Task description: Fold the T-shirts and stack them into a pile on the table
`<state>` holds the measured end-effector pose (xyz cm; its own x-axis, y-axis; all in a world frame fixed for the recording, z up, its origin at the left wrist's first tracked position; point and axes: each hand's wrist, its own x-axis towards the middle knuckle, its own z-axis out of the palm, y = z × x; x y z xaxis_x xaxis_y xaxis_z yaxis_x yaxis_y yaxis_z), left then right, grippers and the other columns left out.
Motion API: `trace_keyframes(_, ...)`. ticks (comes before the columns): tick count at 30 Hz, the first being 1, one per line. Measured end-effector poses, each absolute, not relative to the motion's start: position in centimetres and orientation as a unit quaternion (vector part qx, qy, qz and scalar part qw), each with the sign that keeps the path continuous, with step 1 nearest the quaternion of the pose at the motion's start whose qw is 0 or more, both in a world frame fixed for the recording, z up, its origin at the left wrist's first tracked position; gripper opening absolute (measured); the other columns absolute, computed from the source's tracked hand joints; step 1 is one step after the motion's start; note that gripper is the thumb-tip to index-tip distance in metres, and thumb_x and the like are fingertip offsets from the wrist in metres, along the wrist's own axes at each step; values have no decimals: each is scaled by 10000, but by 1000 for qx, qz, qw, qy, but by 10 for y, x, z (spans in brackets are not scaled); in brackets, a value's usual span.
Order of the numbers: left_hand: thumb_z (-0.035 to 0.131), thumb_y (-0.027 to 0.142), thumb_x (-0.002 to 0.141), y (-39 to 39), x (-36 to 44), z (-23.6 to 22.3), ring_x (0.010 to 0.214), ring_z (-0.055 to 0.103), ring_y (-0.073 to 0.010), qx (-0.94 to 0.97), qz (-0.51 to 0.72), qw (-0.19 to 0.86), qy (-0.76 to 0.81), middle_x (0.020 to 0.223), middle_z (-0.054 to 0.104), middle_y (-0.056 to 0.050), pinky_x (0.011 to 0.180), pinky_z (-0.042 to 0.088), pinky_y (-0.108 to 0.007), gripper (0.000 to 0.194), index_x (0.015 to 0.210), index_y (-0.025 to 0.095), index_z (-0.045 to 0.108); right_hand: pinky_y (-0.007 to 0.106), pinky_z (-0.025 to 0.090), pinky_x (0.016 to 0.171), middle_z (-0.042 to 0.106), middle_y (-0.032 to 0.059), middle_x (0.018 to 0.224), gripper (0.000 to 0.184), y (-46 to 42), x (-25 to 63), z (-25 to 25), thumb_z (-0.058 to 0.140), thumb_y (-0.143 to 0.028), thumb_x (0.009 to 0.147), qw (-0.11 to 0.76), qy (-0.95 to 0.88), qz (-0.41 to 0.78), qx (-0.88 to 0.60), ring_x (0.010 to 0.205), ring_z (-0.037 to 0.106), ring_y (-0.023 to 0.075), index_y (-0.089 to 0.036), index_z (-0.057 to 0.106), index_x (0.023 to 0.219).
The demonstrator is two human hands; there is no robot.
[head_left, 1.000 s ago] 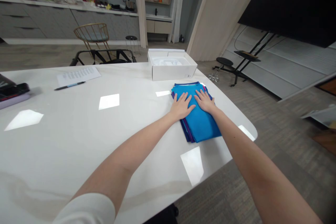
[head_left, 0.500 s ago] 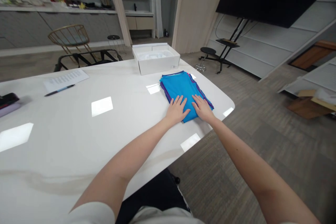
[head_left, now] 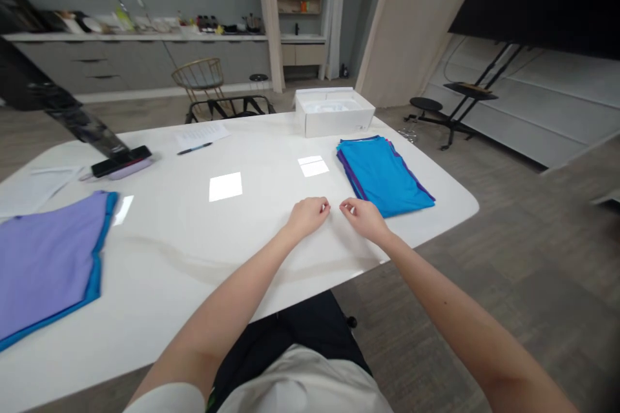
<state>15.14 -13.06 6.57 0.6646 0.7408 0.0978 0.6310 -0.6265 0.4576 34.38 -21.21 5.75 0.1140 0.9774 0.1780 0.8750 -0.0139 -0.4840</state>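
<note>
Over the white table (head_left: 184, 219), my left hand (head_left: 310, 214) is closed, its fingers curled in, with nothing seen in it. Just right of it, my right hand (head_left: 364, 218) has its fingertips drawn together and shows nothing between them. The two hands face each other across a small gap. Beside and beyond my right hand lies a flat stack of folded blue cloth (head_left: 387, 171), with purple edges showing along its sides. Another stack, with lilac cloth (head_left: 48, 258) on top and blue beneath, lies at the far left, away from both hands.
A white open box (head_left: 334, 121) stands behind the blue stack. Further left are a pen (head_left: 194, 148), a printed sheet (head_left: 203, 134) and the head of a black vacuum cleaner (head_left: 121, 160) resting on the table. The table's rounded right corner (head_left: 472, 206) borders the floor.
Both hands have left the blue stack, where they lay flat, and moved to its left with fingers now curled. The view has swung left, bringing the lilac stack and vacuum cleaner into sight.
</note>
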Motion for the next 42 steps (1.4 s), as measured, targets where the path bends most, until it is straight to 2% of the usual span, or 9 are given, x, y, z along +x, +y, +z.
trace_keyframes(9, 520, 311, 973, -117, -51, 49, 909, 714, -217, 778, 171, 194, 573, 951, 783, -31, 819, 508, -301, 254, 1010, 268, 768, 275, 443, 717, 758, 8, 851, 210, -132, 165, 48, 574, -326, 961, 236, -755, 279, -544, 729, 654, 163, -228, 759, 975)
trace_keyframes(13, 517, 271, 968, -102, -142, 47, 980, 698, -206, 724, 224, 128, 640, 1045, 764, -46, 883, 499, -305, 240, 1011, 230, 749, 269, 441, 716, 759, 12, 854, 200, -98, 73, 46, 578, -303, 956, 222, -794, 315, -471, 733, 645, 159, -220, 760, 971)
trace_keyframes(16, 506, 243, 966, -87, -219, 51, 1115, 660, -236, 653, 242, 42, 716, 1163, 725, -69, 988, 466, -364, 252, 1090, 224, 725, 264, 436, 716, 757, 18, 858, 201, -81, 14, 44, 574, -285, 957, 206, -818, 327, -427, 739, 641, 154, -212, 761, 964)
trace_keyframes(19, 500, 231, 961, -75, -294, 53, 1239, 587, -299, 560, 210, -24, 801, 1300, 656, -118, 1051, 420, -460, 315, 1224, 227, 673, 261, 430, 710, 756, 22, 867, 206, -71, -29, 41, 567, -278, 958, 193, -832, 339, -394, 746, 640, 152, -208, 760, 959)
trace_keyframes(23, 500, 286, 973, -62, -359, 47, 1286, 528, -361, 489, 132, -26, 862, 1370, 587, -192, 1042, 404, -520, 377, 1324, 188, 596, 264, 422, 690, 749, 24, 857, 211, -59, -70, 35, 557, -273, 954, 184, -839, 350, -374, 735, 637, 155, -203, 756, 957)
trace_keyframes(27, 432, 292, 1007, -55, -378, 40, 1271, 531, -357, 479, 104, -15, 871, 1326, 605, -207, 1033, 398, -508, 336, 1264, 164, 607, 270, 429, 698, 742, 24, 852, 205, -54, -100, 31, 559, -282, 945, 195, -838, 362, -360, 736, 638, 158, -204, 749, 944)
trace_keyframes(34, 404, 263, 1025, -57, -366, 44, 1234, 536, -337, 475, 165, -31, 864, 1304, 602, -171, 1003, 406, -491, 273, 1175, 204, 624, 272, 423, 681, 717, 19, 820, 220, -62, -107, 32, 548, -314, 945, 200, -835, 382, -343, 717, 618, 161, -209, 740, 974)
trace_keyframes(38, 391, 268, 1049, -55, -331, 54, 1216, 544, -306, 489, 223, -33, 843, 1292, 599, -149, 1030, 390, -471, 251, 1185, 218, 596, 274, 416, 662, 687, 1, 776, 243, -63, -87, 34, 541, -358, 946, 216, -821, 390, -356, 668, 591, 155, -213, 726, 1005)
trace_keyframes(42, 374, 233, 1061, -46, -267, 57, 1201, 570, -250, 557, 283, 22, 781, 1237, 634, -105, 1137, 315, -488, 221, 1151, 231, 576, 280, 414, 648, 668, -11, 749, 256, -56, -50, 38, 546, -389, 934, 237, -806, 380, -386, 630, 571, 151, -220, 722, 1011)
